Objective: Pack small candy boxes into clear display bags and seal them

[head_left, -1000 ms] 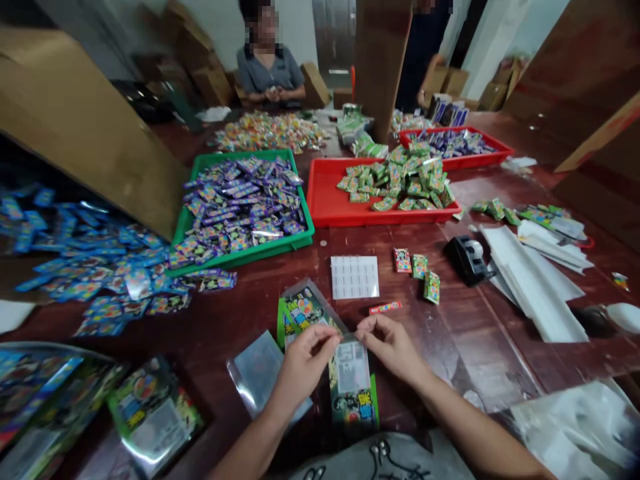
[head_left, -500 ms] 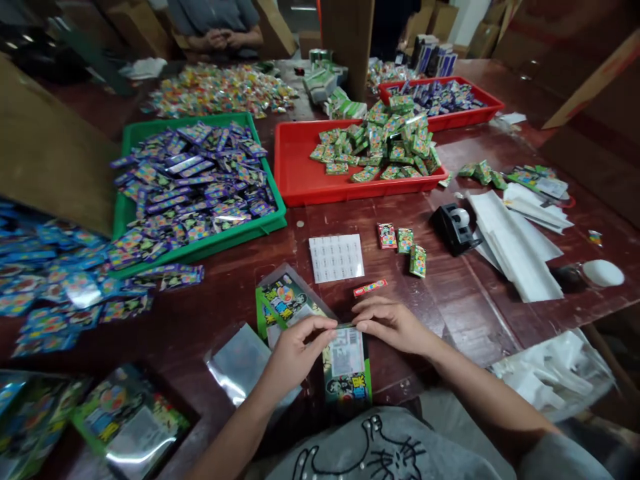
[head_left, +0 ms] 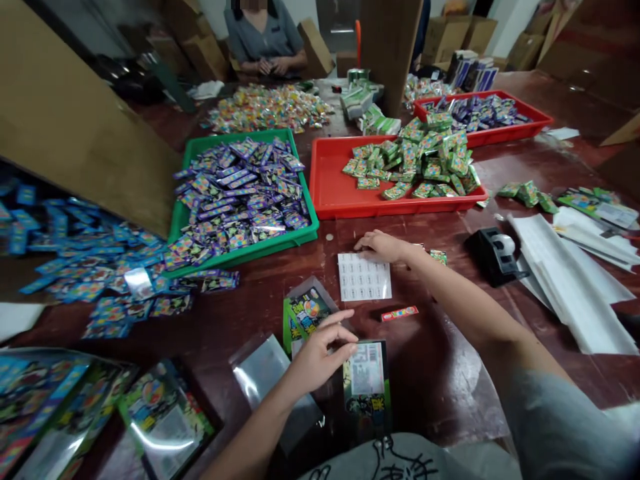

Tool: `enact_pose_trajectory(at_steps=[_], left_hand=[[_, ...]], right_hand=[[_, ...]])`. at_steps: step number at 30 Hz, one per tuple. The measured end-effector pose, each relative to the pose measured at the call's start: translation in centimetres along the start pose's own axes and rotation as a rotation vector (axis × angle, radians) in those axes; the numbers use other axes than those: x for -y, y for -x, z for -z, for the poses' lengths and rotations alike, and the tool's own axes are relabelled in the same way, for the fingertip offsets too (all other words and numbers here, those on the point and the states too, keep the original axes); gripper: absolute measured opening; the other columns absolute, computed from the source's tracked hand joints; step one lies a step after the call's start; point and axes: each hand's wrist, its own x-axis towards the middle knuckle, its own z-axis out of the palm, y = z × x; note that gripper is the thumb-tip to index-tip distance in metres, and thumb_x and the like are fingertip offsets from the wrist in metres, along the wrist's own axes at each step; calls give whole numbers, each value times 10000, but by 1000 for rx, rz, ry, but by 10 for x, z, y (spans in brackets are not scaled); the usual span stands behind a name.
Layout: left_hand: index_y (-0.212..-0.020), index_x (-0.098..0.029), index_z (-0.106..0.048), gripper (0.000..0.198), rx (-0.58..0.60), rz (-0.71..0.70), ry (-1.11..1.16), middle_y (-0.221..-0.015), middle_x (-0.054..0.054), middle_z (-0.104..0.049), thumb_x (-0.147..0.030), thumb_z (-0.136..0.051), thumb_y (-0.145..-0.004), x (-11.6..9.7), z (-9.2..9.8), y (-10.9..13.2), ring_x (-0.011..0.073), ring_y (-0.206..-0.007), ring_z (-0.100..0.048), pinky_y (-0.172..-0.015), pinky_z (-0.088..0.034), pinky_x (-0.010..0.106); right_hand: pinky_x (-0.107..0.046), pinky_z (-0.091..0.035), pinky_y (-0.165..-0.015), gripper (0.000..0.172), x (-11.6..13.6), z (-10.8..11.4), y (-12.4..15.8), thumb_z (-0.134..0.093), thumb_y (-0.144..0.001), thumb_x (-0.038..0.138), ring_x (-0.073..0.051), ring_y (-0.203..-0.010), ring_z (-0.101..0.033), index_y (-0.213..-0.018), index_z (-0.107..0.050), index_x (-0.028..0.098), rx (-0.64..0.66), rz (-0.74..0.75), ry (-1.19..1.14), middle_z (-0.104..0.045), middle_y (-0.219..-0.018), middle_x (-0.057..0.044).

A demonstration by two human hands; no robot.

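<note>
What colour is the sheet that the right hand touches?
White, with a printed grid; the head view shows the sheet best.

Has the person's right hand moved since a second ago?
Yes: the right hand left the green packet and reached forward onto the white label sheet's far edge.

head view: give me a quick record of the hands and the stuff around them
left hand: thumb at top corner of green packet
right hand: on top edge of label sheet
between them: small red strip
green tray: purple packets
red tray: green packets
right side: tape dispenser
</note>
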Motion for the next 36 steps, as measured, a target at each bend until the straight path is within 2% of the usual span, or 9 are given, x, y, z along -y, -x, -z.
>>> enact_pose_trajectory(at_steps=[5,9,12,16,19,23,27,31,36], left_hand=[[-1067,-240,-804,189,-43,-160,-345,-1625,115,-572,-315,-640,-1011,6,16,-41,321,-1354,-602,-1162,-467,529],[-1213,-281,-779,280,-107,-194,-627,-1493,58,-702,-206,-584,-1028,13,19,-93,346,-1278,-567,-1072,-459,561],[-1172,-268,-793,276,-100,-189,-708,-1444,56,-736,-198,-559,-1044,16,16,-106,353,-1213,-559,-994,-454,541],[-1194,-222,-785,282,-137,-209,-654,-1415,99,-730,-272,-532,-1078,13,11,-78,345,-1242,-538,-1047,-444,539],[-1204,-200,-766,269,-28,-203,-483,-1258,100,-760,-339,-577,-1072,10,6,-44,299,-1168,-580,-1042,-485,485],[-1060,-228,-777,113,72,-112,-284,-1059,49,-788,-238,-700,-978,3,5,-15,261,-1065,-642,-994,-515,463],[-993,-229,-781,96,73,-7,-13,-1068,44,-800,-227,-710,-928,-9,8,-7,211,-1012,-724,-936,-560,399],[-950,-200,-790,117,59,68,103,-957,45,-822,-264,-699,-914,-20,5,-1,179,-874,-755,-805,-580,328],[-941,-211,-813,127,16,67,68,-972,48,-837,-294,-723,-904,-26,3,7,187,-884,-772,-830,-589,338]], right_hand=[[-377,-430,-963,144,0,-5,5,-673,-993,205,-248,-1114,-666,-1081,-785,185,6,-21,18,-791,-1165,-98],[-402,-397,-969,106,11,-3,15,-693,-1006,235,-254,-1092,-647,-1035,-782,186,-22,-39,41,-787,-1134,-102],[-408,-402,-973,134,32,4,35,-672,-1037,271,-235,-1039,-643,-1014,-779,194,-82,22,-16,-780,-1067,-88],[-345,-484,-901,189,67,12,74,-653,-1061,370,-172,-919,-650,-1008,-739,209,-253,108,-429,-725,-967,-24],[-296,-519,-807,214,86,5,102,-681,-1041,402,-133,-845,-628,-1153,-693,220,-169,24,-764,-664,-949,6],[-276,-540,-773,453,101,-14,127,-683,-1027,343,-119,-861,-629,-1437,-530,227,-19,0,-998,-629,-1005,3],[-303,-556,-844,558,116,-22,135,-655,-1018,296,-136,-923,-651,-1529,-451,202,94,16,-921,-655,-1029,-14],[-299,-542,-754,675,129,-26,133,-672,-965,264,-132,-811,-638,-1578,-406,166,190,-4,-755,-682,-1007,-16],[-364,-539,-827,751,145,-39,141,-636,-982,198,-196,-914,-662,-1655,-305,155,13,19,-495,-705,-1053,-63]])
